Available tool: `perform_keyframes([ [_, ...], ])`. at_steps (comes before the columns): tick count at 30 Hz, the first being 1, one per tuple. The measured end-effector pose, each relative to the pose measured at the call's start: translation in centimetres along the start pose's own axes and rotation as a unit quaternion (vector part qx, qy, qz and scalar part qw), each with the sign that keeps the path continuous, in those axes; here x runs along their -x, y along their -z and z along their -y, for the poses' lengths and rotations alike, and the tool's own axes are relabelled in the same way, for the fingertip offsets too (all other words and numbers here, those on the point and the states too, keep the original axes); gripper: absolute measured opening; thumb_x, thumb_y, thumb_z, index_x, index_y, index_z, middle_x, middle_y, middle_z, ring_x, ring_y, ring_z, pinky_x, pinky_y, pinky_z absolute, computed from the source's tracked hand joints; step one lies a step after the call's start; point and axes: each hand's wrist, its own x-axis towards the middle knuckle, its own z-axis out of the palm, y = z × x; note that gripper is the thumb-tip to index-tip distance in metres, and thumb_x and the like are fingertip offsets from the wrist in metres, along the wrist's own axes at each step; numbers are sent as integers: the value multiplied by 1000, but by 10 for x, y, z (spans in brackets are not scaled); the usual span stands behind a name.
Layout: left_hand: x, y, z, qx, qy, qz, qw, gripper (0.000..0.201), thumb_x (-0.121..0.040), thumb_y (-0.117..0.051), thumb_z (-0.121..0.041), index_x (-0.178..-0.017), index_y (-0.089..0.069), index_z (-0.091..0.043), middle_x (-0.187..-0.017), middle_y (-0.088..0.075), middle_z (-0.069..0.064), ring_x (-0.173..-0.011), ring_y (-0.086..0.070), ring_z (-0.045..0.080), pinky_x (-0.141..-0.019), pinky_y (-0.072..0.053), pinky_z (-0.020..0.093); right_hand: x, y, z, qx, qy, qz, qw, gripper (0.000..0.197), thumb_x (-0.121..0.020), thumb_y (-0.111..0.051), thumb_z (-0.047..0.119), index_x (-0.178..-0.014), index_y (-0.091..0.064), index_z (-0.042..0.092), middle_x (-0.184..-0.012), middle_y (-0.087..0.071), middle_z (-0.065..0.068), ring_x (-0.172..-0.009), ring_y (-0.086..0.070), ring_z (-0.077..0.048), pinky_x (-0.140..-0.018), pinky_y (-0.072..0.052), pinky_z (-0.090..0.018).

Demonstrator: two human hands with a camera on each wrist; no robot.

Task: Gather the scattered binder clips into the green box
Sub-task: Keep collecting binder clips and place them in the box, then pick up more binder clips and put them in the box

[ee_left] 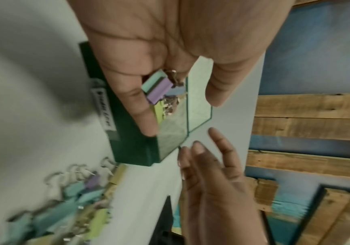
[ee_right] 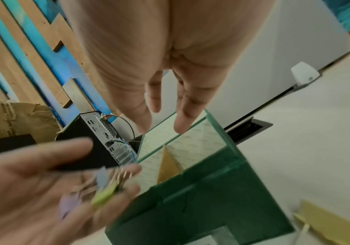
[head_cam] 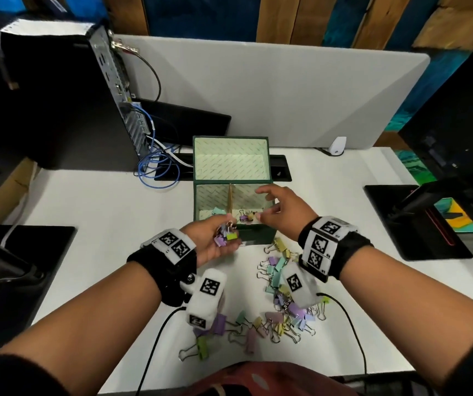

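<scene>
white desk (head_cam: 329,195) spread under both hands, well below the fingertips. dark computer tower (head_cam: 66,104) stood far out past the left fingers, blue cables (head_cam: 158,170) trailing off it toward the box.

green box (head_cam: 258,238) sat open just ahead of both sets of fingers, lid (head_cam: 231,158) tipped back on the far side, pale patterned lining inside, a thin divider (head_cam: 231,200) splitting the inside. white label on its near wall, too blurred to read. a few clips (head_cam: 245,217) lay on the box floor, right below the right fingertips.

scattered binder clips (head_cam: 278,307) lay in a loose pile on the desk behind the fingers, under and between the two wrists, pastel purple, mint, yellow and green, with wire handles sticking out.

left hand (head_cam: 215,241) held palm up at the box's near left rim, fingers loosely curled into a cup round a handful of clips (ee_left: 159,90): mint, purple, blue and green ones bunched against the fingers (ee_left: 140,106), thumb standing off to the side.

right hand (head_cam: 282,208) hovered over the box's right half, palm down, fingers (ee_right: 183,116) spread and relaxed, nothing in them, tips just above the open compartment.
</scene>
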Motion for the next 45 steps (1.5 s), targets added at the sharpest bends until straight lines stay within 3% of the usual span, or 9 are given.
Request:
perform_keyframes([
  [7, -10, -43, -40, 11, -62, 16, 998, 57, -90, -49, -39, -137, -37, -9, -132, -46, 18, -93, -62, 23, -66, -58, 30, 23, 2, -30, 32, -26, -2, 999, 23, -86, -63, 17, -109, -61, 18, -105, -53, 1, -79, -54, -12, -66, -43, -14],
  [10, -20, -40, -35, -24, -61, -12, 998, 65, -88, -54, -39, -142, -30, -13, -151, -25, 19, -135, -37, 31, -101, -42, 34, 32, 2, -44, 54, -30, 14, 998, 17, -85, -63, 18, -103, -64, 19, -100, -54, 1, -79, -55, -14, -73, -45, -21],
  [12, -23, -33, -28, -46, -66, -17, 997, 59, -86, -57, -35, -137, -37, -14, -147, -35, 16, -134, -37, 30, -108, -35, 38, 39, 4, -53, 57, -39, 25, 997, 16, -85, -62, 17, -101, -64, 19, -96, -54, 2, -82, -56, -16, -73, -44, -21],
  [17, -2, -16, -11, -172, -62, 7, 983, 11, -92, -51, -14, -101, -55, -14, -88, -58, 4, -77, -59, 19, -62, -56, 25, 50, 6, -72, 112, -45, 68, 990, 19, -84, -61, 12, -102, -65, 17, -94, -55, 1, -83, -54, -17, -78, -44, -25],
  [20, 6, 10, 3, -365, -71, -8, 928, 9, -88, -56, -11, -92, -56, -19, -82, -57, 1, -67, -57, 16, -51, -50, 21, 53, 0, -74, 181, -17, 129, 975, 24, -84, -59, 13, -106, -66, 19, -96, -52, 2, -86, -51, -14, -79, -38, -20],
  [24, 13, 39, 23, -605, -79, -24, 792, 20, -77, -65, -14, -83, -55, -30, -71, -52, -9, -70, -53, 15, -60, -41, 21, 53, -16, -66, 257, 10, 204, 945, 29, -84, -58, 17, -112, -63, 23, -111, -57, -5, -103, -55, -21, -88, -40, -24],
  [28, 15, 46, 43, -721, -47, -3, 691, 41, -70, -70, -20, -108, -57, -26, -88, -49, -8, -83, -50, 13, -74, -44, 22, 51, -30, -66, 309, 9, 229, 923, 39, -84, -60, 21, -123, -54, 23, -124, -50, -7, -113, -52, -25, -93, -42, -30],
  [40, 18, 54, 61, -796, -49, 54, 601, 51, -75, -71, -24, -121, -50, -26, -123, -50, 3, -110, -54, 22, -92, -46, 30, 52, -37, -65, 311, -1, 214, 926, 46, -78, -65, 23, -121, -50, 24, -124, -50, -3, -109, -54, -24, -87, -45, -31],
  [45, 16, 58, 62, -787, -62, 39, 612, 50, -74, -71, -26, -119, -51, -28, -118, -51, 2, -104, -56, 21, -90, -47, 30, 42, -22, -54, 229, -42, 193, 953, 33, -77, -68, 29, -108, -60, 22, -91, -50, 6, -78, -49, -10, -69, -41, -22],
])
